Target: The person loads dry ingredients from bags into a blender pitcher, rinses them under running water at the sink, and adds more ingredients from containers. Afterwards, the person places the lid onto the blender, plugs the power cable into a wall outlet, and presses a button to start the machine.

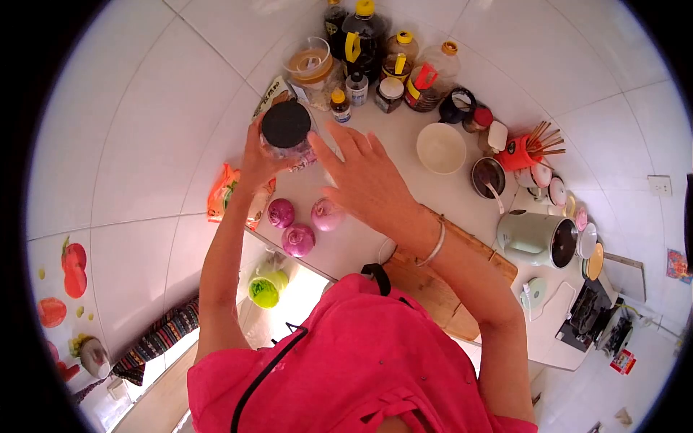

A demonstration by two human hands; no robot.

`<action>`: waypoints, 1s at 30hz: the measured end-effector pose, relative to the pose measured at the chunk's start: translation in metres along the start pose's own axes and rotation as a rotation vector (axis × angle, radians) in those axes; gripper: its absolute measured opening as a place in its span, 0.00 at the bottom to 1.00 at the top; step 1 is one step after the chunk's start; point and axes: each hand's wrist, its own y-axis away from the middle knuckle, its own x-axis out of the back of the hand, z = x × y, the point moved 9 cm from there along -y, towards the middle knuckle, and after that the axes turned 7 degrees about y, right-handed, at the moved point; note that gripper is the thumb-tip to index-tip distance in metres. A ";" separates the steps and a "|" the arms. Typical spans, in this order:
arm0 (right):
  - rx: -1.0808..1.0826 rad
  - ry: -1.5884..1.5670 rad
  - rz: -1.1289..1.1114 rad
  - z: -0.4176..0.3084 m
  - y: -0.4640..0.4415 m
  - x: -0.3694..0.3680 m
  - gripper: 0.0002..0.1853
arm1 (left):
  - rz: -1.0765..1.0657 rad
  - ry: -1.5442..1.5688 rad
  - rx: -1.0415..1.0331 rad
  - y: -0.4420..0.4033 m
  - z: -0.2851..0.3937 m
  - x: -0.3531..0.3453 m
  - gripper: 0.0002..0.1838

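My left hand [258,162] is wrapped round a clear jar with a black lid [286,124], held over the left part of the counter. What the jar holds is hard to make out. My right hand [372,177] is just right of the jar, fingers spread and holding nothing; its fingertips come near the lid without clearly touching it. Below the hands sit three purple onions: one at the left [281,213], one at the front [298,239] and a paler one [328,214] partly behind my right hand.
Several sauce bottles [363,40] stand along the back wall, with a small yellow-capped bottle [340,107] before them. A cream bowl [441,149], a dark pan [489,177] and a pale green pot [530,234] stand to the right. A wooden cutting board [433,289] lies under my right forearm.
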 end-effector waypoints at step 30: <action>-0.858 -0.210 -0.333 0.098 0.371 -0.051 0.29 | 0.578 -0.883 0.313 -0.090 -0.227 0.016 0.77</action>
